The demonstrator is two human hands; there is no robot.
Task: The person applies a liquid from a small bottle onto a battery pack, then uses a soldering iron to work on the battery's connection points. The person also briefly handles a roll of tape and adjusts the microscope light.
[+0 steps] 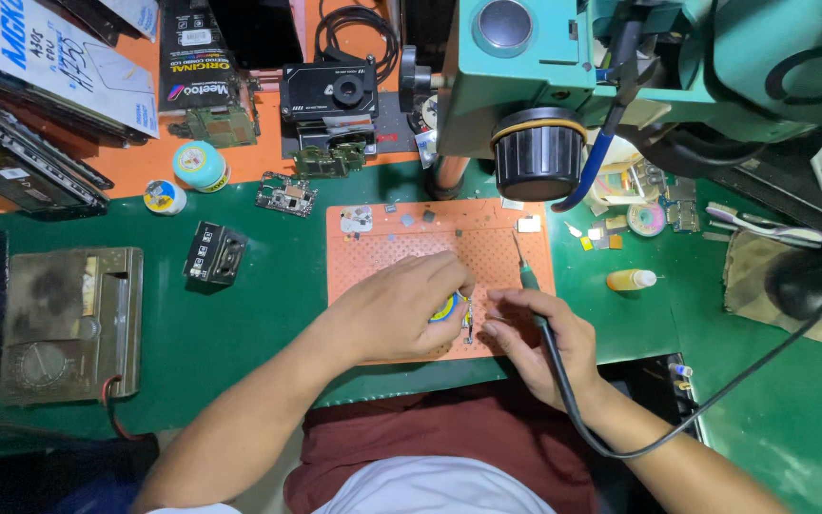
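Note:
My left hand [400,306] rests on the orange perforated work mat [387,247], fingers curled over a small round yellow and blue tin [448,307] and a tiny circuit part [467,322]. My right hand [537,335] grips a green-handled soldering iron [528,276] like a pen, its metal tip pointing away up the mat. The iron's black cable [715,400] loops off to the right. Both hands meet at the mat's near edge.
A teal microscope [563,86] overhangs the mat. On the green bench lie a brown multimeter [68,324], a small black module [213,255], round tins [200,166], circuit boards [285,194], a yellow bottle [630,279] and a cloth [763,276]. Phone parts sit at the left edge.

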